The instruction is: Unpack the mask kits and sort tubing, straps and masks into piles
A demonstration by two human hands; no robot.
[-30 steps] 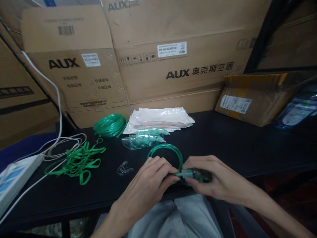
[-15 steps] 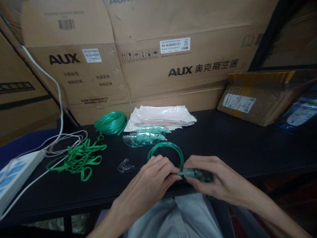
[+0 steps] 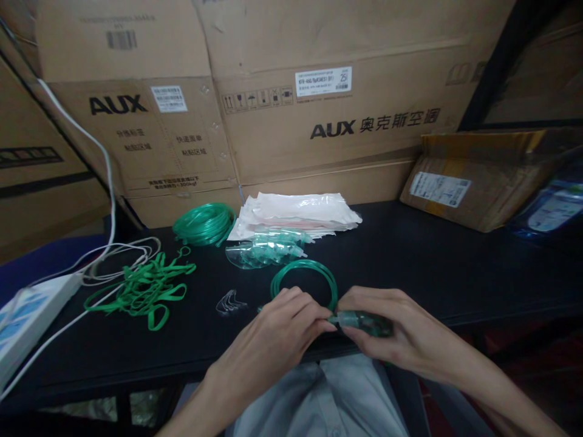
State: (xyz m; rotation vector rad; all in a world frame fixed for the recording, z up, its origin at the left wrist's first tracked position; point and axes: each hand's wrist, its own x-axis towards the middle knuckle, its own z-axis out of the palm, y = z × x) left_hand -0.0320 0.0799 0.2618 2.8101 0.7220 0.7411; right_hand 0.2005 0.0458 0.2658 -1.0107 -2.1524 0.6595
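Near the table's front edge, my right hand [image 3: 387, 325] is closed around a translucent green oxygen mask [image 3: 376, 323], its pale connector pointing left. My left hand [image 3: 296, 318] pinches the end of green tubing at that connector; the exact joint is hidden by the fingers. Behind both hands lies the coiled green tubing [image 3: 304, 265]. Farther back are several clear green masks [image 3: 268, 252], in front of a stack of white packets [image 3: 305, 212]. Several thin curved metal strips [image 3: 230, 302] lie left of my left hand.
A larger green tubing coil [image 3: 204, 223] and a heap of green elastic straps [image 3: 152, 285] lie at left, beside a white power strip [image 3: 39, 321] with cords. Large cardboard boxes [image 3: 273, 133] form the back. A smaller carton [image 3: 473, 182] and a blue bottle [image 3: 553, 203] stand at right.
Both hands stay almost in place, still holding the tubing end against the mask connector. The camera view has shifted very slightly.
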